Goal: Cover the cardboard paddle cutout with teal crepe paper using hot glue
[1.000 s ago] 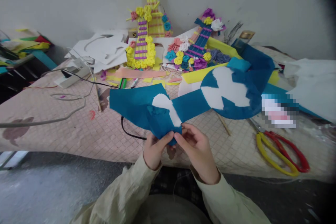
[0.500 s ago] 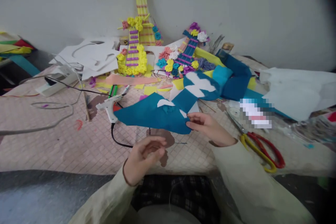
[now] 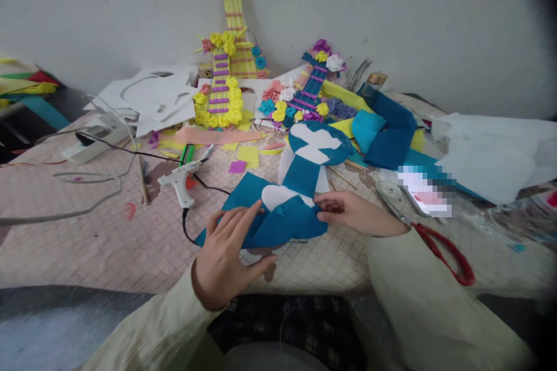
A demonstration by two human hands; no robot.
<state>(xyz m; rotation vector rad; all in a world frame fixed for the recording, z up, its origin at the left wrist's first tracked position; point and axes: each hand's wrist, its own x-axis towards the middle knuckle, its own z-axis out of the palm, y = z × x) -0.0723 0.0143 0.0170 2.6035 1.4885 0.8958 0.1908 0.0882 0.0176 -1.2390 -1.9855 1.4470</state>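
Left hand (image 3: 232,246) lies flat with fingers spread on a blue felt guitar-shaped cutout with white backing (image 3: 282,211) at the middle of the pink quilted table (image 3: 108,232). Right hand (image 3: 354,213), at 3 o'clock of the cutout, pinches its edge between thumb and fingers. White hot glue gun (image 3: 180,177) sits at 10 o'clock; red-handled scissors (image 3: 444,249) lie at 4 o'clock
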